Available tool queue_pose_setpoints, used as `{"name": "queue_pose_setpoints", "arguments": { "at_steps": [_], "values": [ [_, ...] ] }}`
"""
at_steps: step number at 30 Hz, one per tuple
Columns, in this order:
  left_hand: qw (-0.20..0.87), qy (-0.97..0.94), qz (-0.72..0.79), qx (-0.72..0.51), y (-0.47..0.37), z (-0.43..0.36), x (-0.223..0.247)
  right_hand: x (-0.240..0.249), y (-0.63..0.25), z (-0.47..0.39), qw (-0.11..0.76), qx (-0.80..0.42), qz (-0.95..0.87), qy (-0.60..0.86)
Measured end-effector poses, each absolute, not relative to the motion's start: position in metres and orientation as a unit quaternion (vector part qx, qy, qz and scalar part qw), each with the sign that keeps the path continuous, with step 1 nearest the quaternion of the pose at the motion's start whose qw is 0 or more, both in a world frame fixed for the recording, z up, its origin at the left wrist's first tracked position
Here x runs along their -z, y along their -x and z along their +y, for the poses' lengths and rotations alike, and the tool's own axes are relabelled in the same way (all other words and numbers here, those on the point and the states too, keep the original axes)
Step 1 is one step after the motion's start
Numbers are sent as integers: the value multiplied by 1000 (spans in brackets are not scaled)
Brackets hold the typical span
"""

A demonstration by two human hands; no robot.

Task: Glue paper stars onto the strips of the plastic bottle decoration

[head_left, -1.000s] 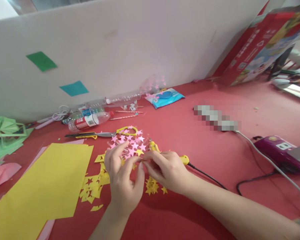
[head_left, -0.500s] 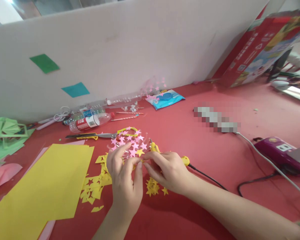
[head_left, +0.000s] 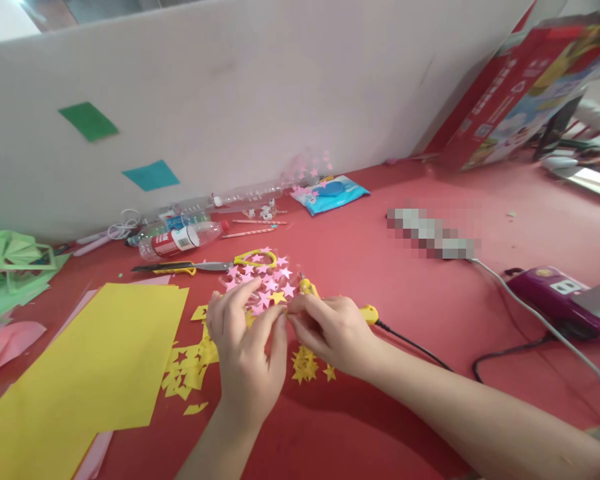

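Observation:
My left hand (head_left: 250, 347) and my right hand (head_left: 333, 333) meet at their fingertips. Thumb and forefinger of each are pinched on a small yellow paper piece (head_left: 285, 310), mostly hidden by the fingers. Just beyond them stands a clear plastic piece covered in pink stars (head_left: 270, 285), with one yellow star (head_left: 277, 297) on it. A yellow glue gun (head_left: 369, 314) lies behind my right hand, partly covered by it. Below that hand is a pile of yellow paper stars (head_left: 305, 365), with a single star (head_left: 329, 372) beside it.
Yellow sheets (head_left: 105, 360) and cut scraps (head_left: 185, 367) lie left. Yellow-handled scissors (head_left: 255, 259) and a cutter (head_left: 175, 268) lie behind. Bottles (head_left: 180, 240) and a blue packet (head_left: 337, 195) line the wall. Right are a power strip (head_left: 430, 233), cables and a purple device (head_left: 555, 290).
Both hands have shifted slightly up in view, their fingertips still together. The left hand has tilted a little left. The view itself has moved slightly; the surrounding things lie as before.

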State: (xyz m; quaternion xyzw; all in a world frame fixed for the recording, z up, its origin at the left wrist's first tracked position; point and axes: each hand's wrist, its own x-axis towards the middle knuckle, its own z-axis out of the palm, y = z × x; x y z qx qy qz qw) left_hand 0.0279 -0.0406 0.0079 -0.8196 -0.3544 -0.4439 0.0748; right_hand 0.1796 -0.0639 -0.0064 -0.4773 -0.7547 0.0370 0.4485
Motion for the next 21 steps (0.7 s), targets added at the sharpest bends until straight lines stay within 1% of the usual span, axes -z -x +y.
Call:
{"name": "queue_pose_setpoints", "arguments": {
  "at_steps": [6,11,17,21],
  "values": [
    [11,816,-376,438,-25,-40,-8,4,-182,-65,445,-25,-763,469],
    [-1,818,-382,431,-23,-42,-9,3,-184,-64,440,2,-779,447],
    [-20,823,-386,416,-22,-45,-10,4,-188,-64,448,-15,-783,432],
    [-23,826,-395,402,-23,-45,-9,2,-191,-65,430,-21,-810,398]
  ]
}}
